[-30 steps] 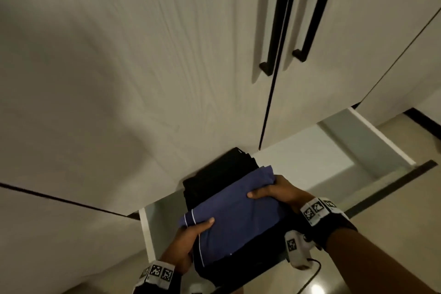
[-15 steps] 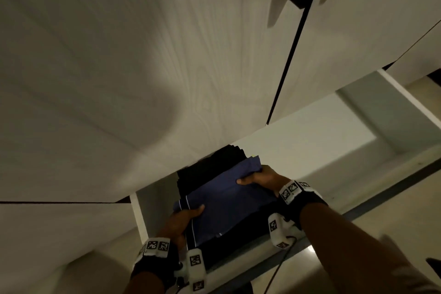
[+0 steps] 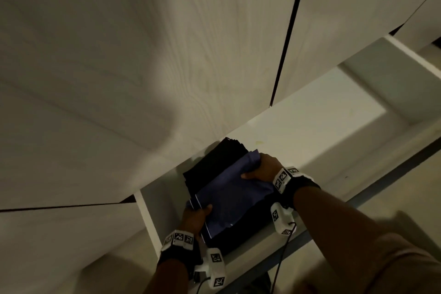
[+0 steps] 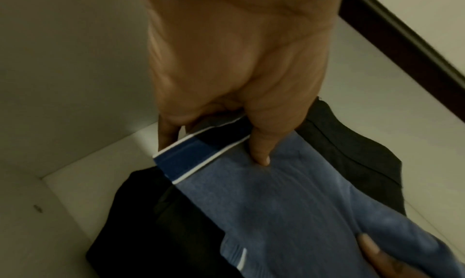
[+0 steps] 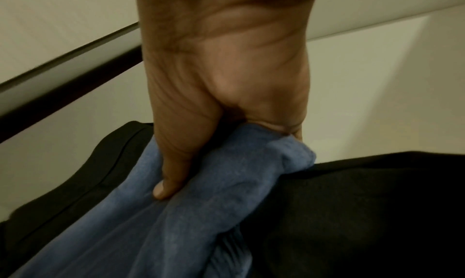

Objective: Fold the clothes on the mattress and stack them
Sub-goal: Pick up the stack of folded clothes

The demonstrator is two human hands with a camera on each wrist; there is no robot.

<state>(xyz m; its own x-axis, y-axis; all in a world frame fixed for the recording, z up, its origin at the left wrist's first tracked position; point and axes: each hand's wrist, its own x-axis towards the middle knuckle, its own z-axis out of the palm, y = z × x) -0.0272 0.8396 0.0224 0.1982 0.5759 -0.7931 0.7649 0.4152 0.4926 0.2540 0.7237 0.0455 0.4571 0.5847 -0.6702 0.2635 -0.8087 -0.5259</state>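
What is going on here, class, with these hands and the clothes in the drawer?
A person is holding a stack of folded clothes in an open white drawer beneath closed cupboard doors. The left hand grips the near end of the folded blue garment, by its white-piped edge, and the right hand grips the far end, thumb on top. The blue garment lies on top of folded black clothes. Whether the stack already rests on the drawer floor cannot be told.
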